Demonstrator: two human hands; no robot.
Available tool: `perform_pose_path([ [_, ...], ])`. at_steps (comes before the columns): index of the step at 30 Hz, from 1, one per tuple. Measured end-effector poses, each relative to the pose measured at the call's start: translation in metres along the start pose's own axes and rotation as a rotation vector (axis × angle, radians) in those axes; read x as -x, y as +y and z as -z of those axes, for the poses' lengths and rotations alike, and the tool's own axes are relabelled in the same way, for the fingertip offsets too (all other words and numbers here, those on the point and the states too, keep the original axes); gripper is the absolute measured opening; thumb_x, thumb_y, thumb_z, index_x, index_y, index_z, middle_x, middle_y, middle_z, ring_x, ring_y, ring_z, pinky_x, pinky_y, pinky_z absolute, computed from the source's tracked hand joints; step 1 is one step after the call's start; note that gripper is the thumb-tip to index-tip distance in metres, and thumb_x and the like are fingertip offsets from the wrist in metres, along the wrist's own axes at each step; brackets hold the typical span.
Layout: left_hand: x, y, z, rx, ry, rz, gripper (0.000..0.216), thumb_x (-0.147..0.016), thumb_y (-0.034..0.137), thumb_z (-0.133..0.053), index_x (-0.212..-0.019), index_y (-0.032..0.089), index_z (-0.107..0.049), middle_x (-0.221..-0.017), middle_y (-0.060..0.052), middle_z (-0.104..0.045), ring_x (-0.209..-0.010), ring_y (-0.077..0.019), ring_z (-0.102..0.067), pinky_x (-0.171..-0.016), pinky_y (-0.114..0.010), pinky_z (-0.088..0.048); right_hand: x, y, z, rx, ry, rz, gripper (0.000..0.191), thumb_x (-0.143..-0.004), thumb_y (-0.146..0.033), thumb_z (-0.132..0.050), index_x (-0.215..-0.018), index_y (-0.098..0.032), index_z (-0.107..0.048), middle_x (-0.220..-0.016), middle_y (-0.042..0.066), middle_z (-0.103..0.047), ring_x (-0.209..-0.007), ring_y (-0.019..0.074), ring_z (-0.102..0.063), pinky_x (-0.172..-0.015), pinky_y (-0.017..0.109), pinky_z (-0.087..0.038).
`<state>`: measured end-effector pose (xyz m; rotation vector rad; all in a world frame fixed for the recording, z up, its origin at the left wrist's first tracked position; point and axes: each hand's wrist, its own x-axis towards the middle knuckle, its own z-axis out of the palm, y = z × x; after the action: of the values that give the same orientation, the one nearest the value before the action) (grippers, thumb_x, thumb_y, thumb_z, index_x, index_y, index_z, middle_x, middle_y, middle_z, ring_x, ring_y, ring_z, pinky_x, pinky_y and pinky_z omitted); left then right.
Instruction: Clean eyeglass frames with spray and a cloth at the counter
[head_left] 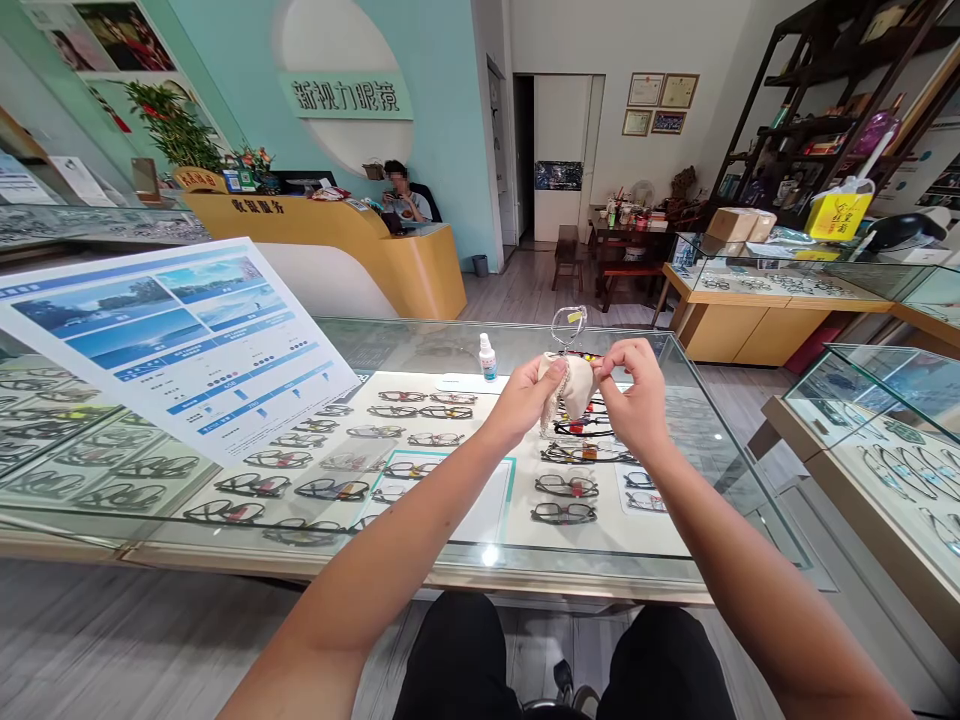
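My left hand (pixel 529 398) is closed on a beige cleaning cloth (pixel 574 385), which hangs in folds over the glass counter. At the cloth's right edge, the thumb and forefinger of my right hand (pixel 634 390) pinch together; what lies between them is too small to make out. Just above the cloth shows a clear-lens pair of eyeglasses (pixel 568 326) with a yellow tag, partly hidden by the cloth. Whether my hands hold these eyeglasses I cannot tell. A small white spray bottle (pixel 487 358) stands upright on the counter, left of my hands.
Under the glass top of the display counter (pixel 465 565) lie several rows of eyeglass frames (pixel 564 487). A printed sheet (pixel 180 345) leans up at the left. Beyond, a person (pixel 409 200) sits behind a yellow desk (pixel 427 270). More display cases (pixel 885 400) stand at the right.
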<state>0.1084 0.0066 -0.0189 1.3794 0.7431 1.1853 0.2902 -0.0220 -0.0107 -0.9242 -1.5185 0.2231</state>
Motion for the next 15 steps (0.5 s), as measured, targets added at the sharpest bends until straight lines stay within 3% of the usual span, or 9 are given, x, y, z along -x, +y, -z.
perform_pose_path([
  [15,-0.0009,-0.0036,0.0002,0.037,-0.023,0.009,0.064,-0.085,0.079,-0.080,-0.095,0.017,-0.072,-0.083,-0.002,-0.072,-0.072,-0.0119,-0.061,-0.068,-0.024,-0.047,0.0043,0.0060,-0.0018,0.188,-0.005,0.127,0.024,-0.085,-0.002,-0.060,-0.084,-0.025,-0.058,-0.103,0.004,-0.062,-0.097,0.0251,-0.068,-0.092,0.047,-0.053],
])
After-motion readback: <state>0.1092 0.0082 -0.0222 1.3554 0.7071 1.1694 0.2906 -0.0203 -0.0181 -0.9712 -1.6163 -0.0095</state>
